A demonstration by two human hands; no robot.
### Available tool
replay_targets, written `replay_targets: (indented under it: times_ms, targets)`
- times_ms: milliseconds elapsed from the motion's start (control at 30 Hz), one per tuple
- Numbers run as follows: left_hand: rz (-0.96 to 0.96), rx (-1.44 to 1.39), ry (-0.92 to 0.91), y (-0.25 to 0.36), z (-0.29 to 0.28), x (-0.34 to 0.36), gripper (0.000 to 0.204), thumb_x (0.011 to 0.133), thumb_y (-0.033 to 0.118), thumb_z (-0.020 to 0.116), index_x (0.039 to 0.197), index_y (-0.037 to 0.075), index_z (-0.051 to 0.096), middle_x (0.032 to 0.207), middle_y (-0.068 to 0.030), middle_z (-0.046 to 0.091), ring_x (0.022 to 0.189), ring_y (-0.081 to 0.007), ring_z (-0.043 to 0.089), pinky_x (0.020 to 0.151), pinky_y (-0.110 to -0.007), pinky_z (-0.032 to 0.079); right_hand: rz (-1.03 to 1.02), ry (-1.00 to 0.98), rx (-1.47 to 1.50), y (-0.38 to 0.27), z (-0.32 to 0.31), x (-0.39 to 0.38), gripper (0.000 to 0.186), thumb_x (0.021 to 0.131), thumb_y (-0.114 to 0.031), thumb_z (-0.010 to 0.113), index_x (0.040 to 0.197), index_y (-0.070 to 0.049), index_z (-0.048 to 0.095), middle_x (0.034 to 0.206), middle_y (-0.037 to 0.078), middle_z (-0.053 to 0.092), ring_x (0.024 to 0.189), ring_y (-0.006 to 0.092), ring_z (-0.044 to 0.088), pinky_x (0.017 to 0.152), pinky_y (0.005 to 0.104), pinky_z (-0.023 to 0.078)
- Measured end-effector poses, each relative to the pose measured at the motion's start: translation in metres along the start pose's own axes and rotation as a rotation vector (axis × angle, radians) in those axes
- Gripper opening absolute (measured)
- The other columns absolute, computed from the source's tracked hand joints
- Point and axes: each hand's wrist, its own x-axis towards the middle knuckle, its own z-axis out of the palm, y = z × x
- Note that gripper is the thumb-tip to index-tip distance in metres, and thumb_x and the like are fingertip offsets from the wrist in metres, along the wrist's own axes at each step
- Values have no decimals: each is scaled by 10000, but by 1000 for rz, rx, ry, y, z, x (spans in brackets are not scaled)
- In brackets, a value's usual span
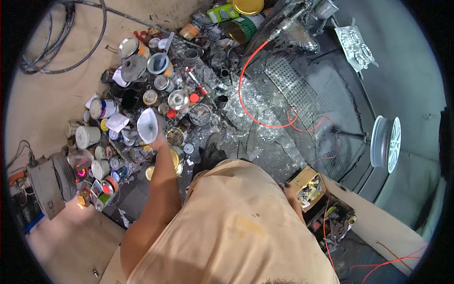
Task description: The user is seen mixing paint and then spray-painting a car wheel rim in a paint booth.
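Note:
My left hand reaches out over a crowded bench of paint cans. Its fingers are closed on a pale, translucent plastic cup, whose wide mouth faces up toward me. Just beyond the cup are a round silver tin and a can with dark, crusted contents. Down at my right side, my right hand is beside an open cardboard box with small parts in it. Shadow and my shirt hide most of its fingers, and I cannot see whether it touches the box.
White tubs and a grey machine stand at left. A red hose loops across the stained floor toward a metal grate. A silver wheel rim is mounted at right. A dark crate sits behind the box.

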Motion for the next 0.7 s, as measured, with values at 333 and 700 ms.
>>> replay_targets:
  times_ms: [333,700]
  targets:
    - [496,-154,-617,97,-46,-73,653,760,71,844,1348,9,567,1276,-117,657,1156,-262,640,1035,-368,474,-683,-260,-138,-204,55,67,422,911,-267,737,1213,17,661,1064,179,733,970,242,706,861,371,552]
    - [714,-267,-1174,401,97,-239,798,672,341,934,1330,46,591,1263,-107,685,1151,-223,666,1021,-366,509,-1447,-115,66,-433,-32,89,924,673,-324,929,1410,0,474,1408,194,553,1322,309,527,1127,435,398]
